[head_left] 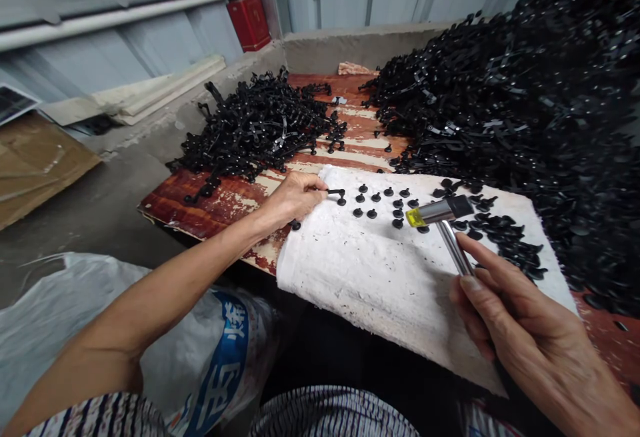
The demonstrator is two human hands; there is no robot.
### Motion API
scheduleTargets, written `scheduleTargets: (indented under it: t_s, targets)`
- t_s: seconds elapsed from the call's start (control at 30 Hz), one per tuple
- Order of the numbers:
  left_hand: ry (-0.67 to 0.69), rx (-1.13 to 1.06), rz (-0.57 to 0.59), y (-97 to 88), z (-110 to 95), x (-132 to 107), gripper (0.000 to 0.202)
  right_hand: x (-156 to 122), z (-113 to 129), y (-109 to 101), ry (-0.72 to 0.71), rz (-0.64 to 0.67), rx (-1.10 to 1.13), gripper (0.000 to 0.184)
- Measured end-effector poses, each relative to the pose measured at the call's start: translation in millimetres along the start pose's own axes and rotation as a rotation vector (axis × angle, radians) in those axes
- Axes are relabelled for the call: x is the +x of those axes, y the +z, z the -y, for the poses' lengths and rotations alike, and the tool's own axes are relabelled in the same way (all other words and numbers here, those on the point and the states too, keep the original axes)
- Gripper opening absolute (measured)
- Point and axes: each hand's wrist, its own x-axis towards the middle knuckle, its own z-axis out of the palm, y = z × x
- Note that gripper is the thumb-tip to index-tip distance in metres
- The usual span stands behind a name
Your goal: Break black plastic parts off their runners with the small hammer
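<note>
My left hand (299, 195) pinches one end of a thin black strip (335, 192) at the left side of a folded white cloth (370, 270). The strip's far end meets a small black round-based knob on the cloth. In my right hand (520, 317) is a small hammer (440, 212) with a metal handle, a yellow face on the left and a dark face on the right. Its head hovers over the cloth. Several small black knobs (372, 213) stand in loose rows between the hands. More black pieces (515, 244) lie grouped at the cloth's right.
A pile of black strips with knobs (255, 124) lies at the left of the worn red-brown board (175, 194). A bigger heap of black parts (510, 90) rises on the right. Behind stand a low concrete ledge and a red box (249, 22). A plastic sack (125, 304) sits below left.
</note>
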Motion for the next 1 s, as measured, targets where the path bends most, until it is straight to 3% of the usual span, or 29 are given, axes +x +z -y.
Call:
scheduleTargets:
  t_s: [0.67, 0.83, 1.0]
  targets:
    - [-0.034, 0.064, -0.028, 0.4, -0.7, -2.1, 0.011, 1.2, -2.1, 0.5, -0.069, -0.012, -0.002, 0.059]
    - [0.139, 0.234, -0.050, -2.6, 5.2, 2.7, 0.010, 0.8, 0.8, 0.2, -0.070, 0.005, -0.045, 0.059]
    - [0.370, 0.415, -0.120, -4.1, 8.3, 6.6, 0.015, 5.9, 8.8, 1.3, -0.155, 0.126, -0.108, 0.052]
